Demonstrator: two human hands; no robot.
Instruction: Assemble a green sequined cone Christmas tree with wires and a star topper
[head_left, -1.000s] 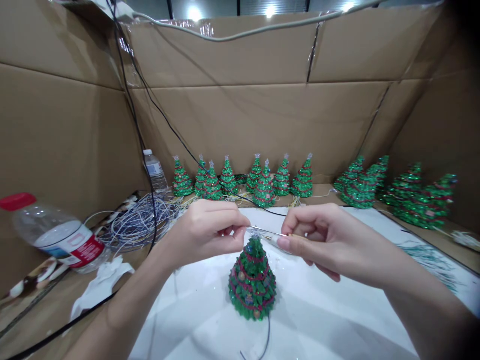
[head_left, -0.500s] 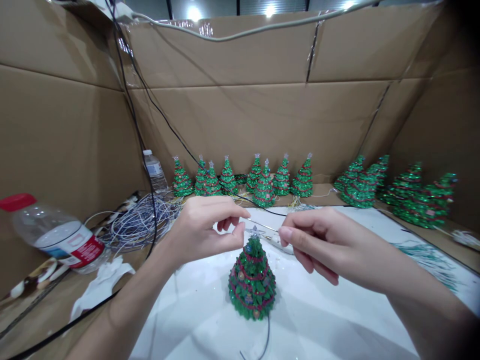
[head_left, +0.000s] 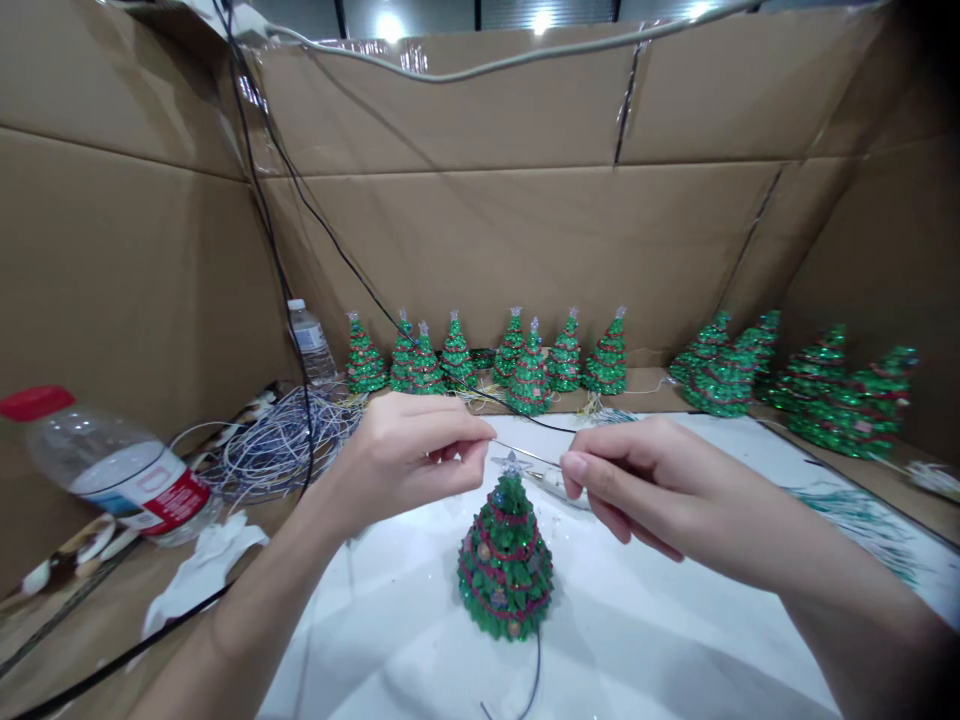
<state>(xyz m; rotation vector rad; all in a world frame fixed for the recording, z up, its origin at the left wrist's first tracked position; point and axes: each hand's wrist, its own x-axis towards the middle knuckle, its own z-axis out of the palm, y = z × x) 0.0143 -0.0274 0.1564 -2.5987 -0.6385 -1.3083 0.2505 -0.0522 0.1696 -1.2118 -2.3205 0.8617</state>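
A small green glitter Christmas tree [head_left: 505, 560] with red garland and a clear star on top stands on the white sheet [head_left: 637, 640] in front of me. Just above its tip, a thin wire [head_left: 525, 454] runs between my two hands. My left hand [head_left: 409, 455] pinches the wire's left end between thumb and fingers. My right hand [head_left: 645, 480] is closed on the right end, fingers curled. A dark lead trails from under the tree toward me.
A row of finished trees [head_left: 517, 360] lines the back cardboard wall, with more trees [head_left: 810, 385] at the right. A water bottle [head_left: 112, 470] lies at the left, a second bottle [head_left: 309, 342] stands behind a tangle of grey wire [head_left: 277, 440]. Black cables hang at the left.
My left hand's fingers, briefly parted half a second ago, have closed again on the wire. Both hands have risen slightly above the tree's tip. The tree has not moved.
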